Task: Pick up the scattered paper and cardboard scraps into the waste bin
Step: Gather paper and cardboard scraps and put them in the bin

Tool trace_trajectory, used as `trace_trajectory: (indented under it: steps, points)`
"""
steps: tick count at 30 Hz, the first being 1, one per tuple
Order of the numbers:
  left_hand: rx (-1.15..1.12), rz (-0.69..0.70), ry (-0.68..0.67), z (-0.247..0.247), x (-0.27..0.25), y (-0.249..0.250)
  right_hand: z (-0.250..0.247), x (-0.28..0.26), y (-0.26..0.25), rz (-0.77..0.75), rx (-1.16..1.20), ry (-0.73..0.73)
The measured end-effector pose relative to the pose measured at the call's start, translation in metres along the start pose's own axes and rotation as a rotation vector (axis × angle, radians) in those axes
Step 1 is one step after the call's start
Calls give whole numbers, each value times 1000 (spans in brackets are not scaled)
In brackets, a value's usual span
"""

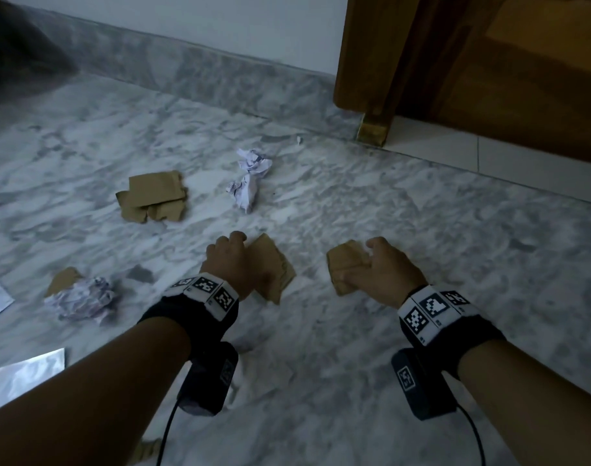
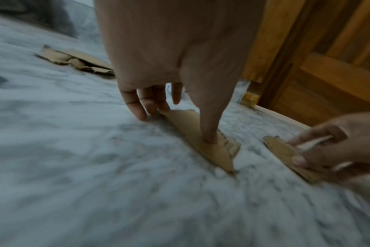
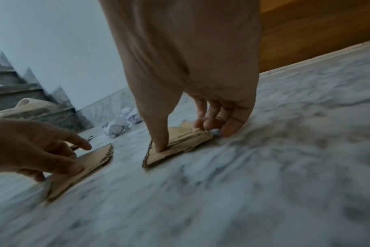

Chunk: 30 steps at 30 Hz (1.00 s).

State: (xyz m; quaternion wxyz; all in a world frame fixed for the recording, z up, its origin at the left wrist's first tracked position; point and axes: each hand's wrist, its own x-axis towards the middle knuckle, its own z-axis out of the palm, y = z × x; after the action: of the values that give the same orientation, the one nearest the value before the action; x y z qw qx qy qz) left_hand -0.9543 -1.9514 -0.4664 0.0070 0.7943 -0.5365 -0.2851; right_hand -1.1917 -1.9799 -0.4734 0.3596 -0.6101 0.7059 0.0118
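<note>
Two torn brown cardboard scraps lie on the marble floor [image 1: 321, 348]. My left hand [image 1: 231, 258] pinches the left cardboard scrap [image 1: 273, 272]; in the left wrist view the thumb [image 2: 209, 133] presses its top while the fingers [image 2: 150, 107] curl at its far edge. My right hand [image 1: 376, 267] pinches the right cardboard scrap [image 1: 344, 262], with the thumb [image 3: 158, 140] on top and the fingers [image 3: 228, 123] curled at its far edge. Both scraps [image 3: 180, 145] still touch the floor. No waste bin is in view.
Further scraps lie beyond: a cardboard pile [image 1: 154, 196], two crumpled paper balls [image 1: 253, 163] [image 1: 243, 193], and a paper wad on cardboard [image 1: 80, 299] at the left. Shiny sheets [image 1: 32, 368] lie at the lower left. A wooden door [image 1: 472, 62] stands at the right.
</note>
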Motion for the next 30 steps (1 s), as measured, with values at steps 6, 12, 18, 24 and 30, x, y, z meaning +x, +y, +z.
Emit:
trace_trajectory:
  steps: [6, 12, 18, 24, 30]
  points:
    - [82, 56, -53, -12, 4, 4, 1, -2, -3, 4, -33, 26]
    - [-163, 168, -98, -36, -8, 9, 4, -12, -4, -46, 112, 41]
    - [-321, 246, -111, -62, -43, -5, 5, -38, -17, -216, 259, 3]
    - [-442, 161, -21, -68, -108, -50, 7, -74, -30, -309, 380, -112]
    - [-417, 75, -29, -50, -183, -106, 33, -124, -56, -462, 131, -307]
